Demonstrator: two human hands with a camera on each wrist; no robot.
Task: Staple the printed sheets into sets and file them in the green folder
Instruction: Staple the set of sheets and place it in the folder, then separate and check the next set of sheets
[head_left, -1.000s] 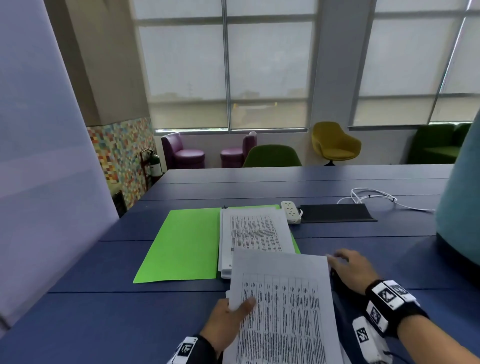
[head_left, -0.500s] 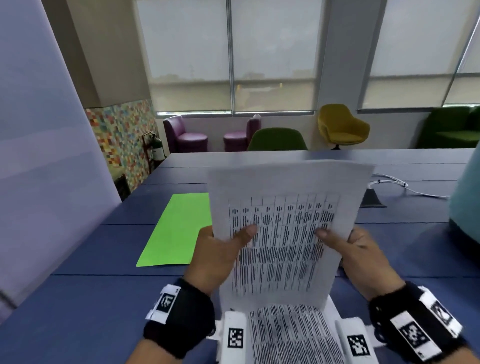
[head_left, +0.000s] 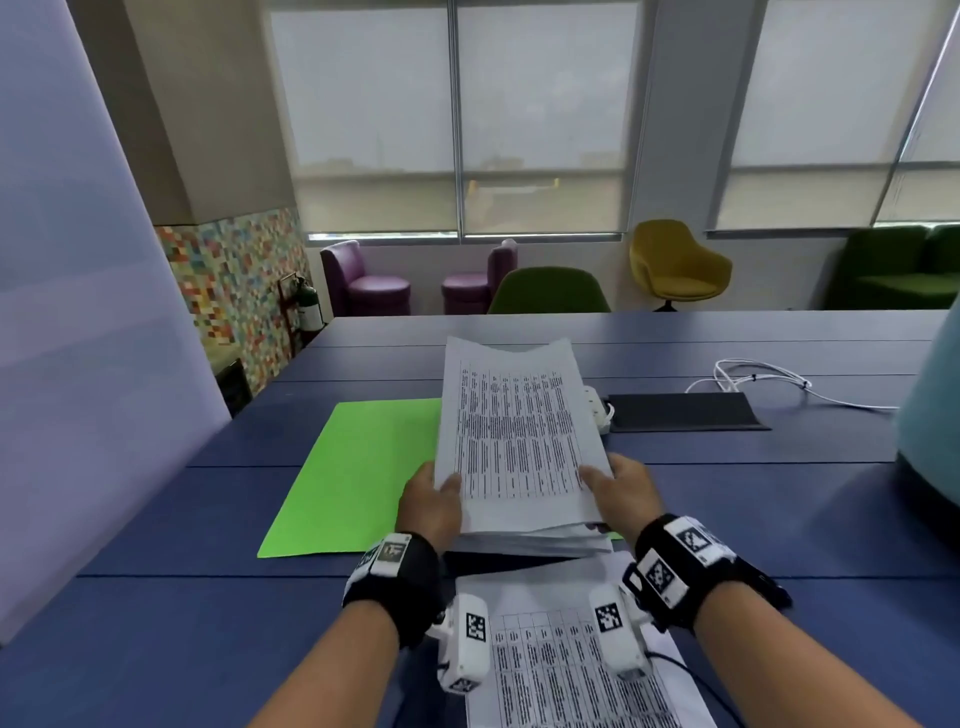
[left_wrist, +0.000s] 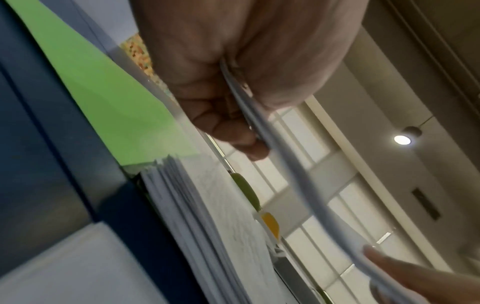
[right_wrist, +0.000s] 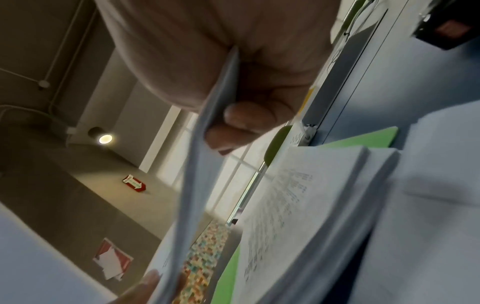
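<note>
Both my hands hold one set of printed sheets (head_left: 519, 441) by its near corners, tilted away from me just above the paper stack (head_left: 535, 543) that lies on the open green folder (head_left: 358, 478). My left hand (head_left: 431, 501) pinches the set's left edge (left_wrist: 285, 174), thumb on top. At the right edge (right_wrist: 207, 164), my right hand (head_left: 621, 491) pinches it the same way. More printed sheets (head_left: 571, 670) lie on the blue table (head_left: 182, 623) under my wrists. The wrist views show the stack (left_wrist: 207, 216) (right_wrist: 311, 195) close below the held set. No stapler is in view.
A white power strip (head_left: 597, 410), a black panel (head_left: 685, 413) and a white cable (head_left: 753, 376) lie behind the folder. A teal object (head_left: 930, 415) stands at the right edge, a pale partition (head_left: 78, 312) at the left. Chairs stand beyond the table.
A second ago the set lay flat near me under my left hand. Both hands then raised it upright, and now it is tipped forward and lowered over the stack on the folder.
</note>
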